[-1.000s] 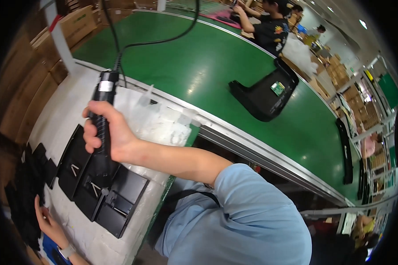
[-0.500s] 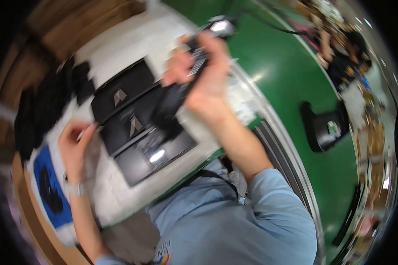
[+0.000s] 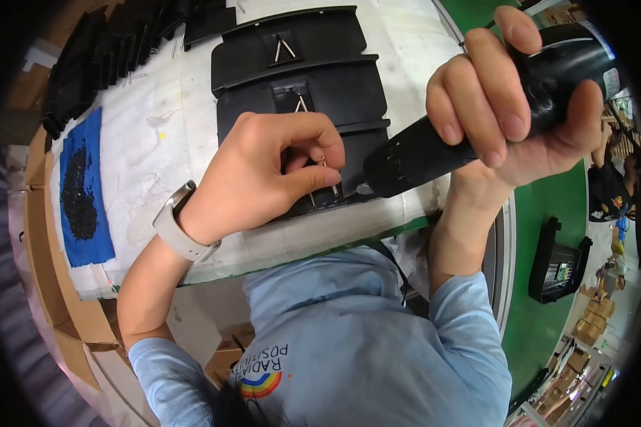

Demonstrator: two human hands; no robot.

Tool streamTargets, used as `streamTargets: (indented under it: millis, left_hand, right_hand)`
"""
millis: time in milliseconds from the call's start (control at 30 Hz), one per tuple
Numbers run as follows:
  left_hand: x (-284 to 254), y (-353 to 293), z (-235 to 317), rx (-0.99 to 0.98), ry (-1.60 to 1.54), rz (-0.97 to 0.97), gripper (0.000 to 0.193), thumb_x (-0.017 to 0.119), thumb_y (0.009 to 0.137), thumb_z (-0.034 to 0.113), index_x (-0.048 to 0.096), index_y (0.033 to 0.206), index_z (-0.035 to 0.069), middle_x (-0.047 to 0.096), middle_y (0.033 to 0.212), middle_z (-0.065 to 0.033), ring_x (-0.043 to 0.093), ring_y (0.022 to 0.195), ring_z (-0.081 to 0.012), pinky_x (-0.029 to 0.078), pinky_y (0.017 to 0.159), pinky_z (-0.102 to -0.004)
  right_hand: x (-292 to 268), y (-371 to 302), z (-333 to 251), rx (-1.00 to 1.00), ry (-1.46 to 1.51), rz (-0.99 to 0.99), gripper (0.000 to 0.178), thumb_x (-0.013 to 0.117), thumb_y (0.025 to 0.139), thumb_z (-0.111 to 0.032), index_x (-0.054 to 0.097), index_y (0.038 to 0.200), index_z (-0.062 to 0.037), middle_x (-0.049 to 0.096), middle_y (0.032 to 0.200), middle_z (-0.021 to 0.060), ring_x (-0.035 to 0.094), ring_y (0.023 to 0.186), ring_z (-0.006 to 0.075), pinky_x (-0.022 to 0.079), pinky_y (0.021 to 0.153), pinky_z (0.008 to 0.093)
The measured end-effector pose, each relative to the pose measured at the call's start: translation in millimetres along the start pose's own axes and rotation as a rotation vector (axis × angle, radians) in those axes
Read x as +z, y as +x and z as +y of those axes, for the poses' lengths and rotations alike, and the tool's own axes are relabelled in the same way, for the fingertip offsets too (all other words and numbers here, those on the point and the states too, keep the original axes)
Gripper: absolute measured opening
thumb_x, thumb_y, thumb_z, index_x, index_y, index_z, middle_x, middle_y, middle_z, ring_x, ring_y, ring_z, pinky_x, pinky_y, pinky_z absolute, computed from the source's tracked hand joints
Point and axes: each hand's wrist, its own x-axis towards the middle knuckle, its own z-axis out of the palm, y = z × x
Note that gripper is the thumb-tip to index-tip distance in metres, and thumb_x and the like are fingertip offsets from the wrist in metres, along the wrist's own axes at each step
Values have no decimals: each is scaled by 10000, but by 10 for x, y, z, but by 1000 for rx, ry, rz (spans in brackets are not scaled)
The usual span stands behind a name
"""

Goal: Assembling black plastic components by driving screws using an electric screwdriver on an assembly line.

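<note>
Head view showed your left hand (image 3: 263, 178) pinching a tiny, slippery screw (image 3: 323, 162) on the stiff black panel (image 3: 299, 78); your right hand (image 3: 513, 107) gripped the heavy black driver (image 3: 434, 149) around its thick body.

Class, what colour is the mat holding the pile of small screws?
Blue mat, with dark screws on it; head view.

The driver (image 3: 477, 121) is black. The panels (image 3: 299, 78) are black, with silver clips (image 3: 285, 48). The bench top (image 3: 171, 142) is white. At its left edge lies a blue mat (image 3: 85, 235) under a heap of black screws (image 3: 78, 192). The watch strap (image 3: 178, 231) is white. The shirt (image 3: 349, 341) is light blue with a rainbow print. The belt (image 3: 548, 213) is green.
</note>
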Motion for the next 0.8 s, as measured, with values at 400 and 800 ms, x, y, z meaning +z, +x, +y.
streamTargets:
  millis: [400, 800]
  left_hand:
    - [114, -47, -74, -28, 26, 2, 113, 695, 766, -42, 616, 831, 8, 617, 719, 15, 380, 555, -16, 321, 501, -194]
    - [122, -33, -136, 48, 33, -4, 127, 669, 763, -63, 594, 835, 12, 553, 673, 18, 363, 536, -32, 331, 507, -207]
  right_hand:
    - [252, -32, 211, -34, 132, 278, 406, 575, 893, -368, 539, 1086, -13, 568, 678, 87, 568, 543, 235, 485, 628, 410]
    - [85, -13, 209, 62, 101, 82, 400, 604, 876, -355, 510, 1081, -24, 557, 690, 70, 549, 539, 204, 468, 602, 373]
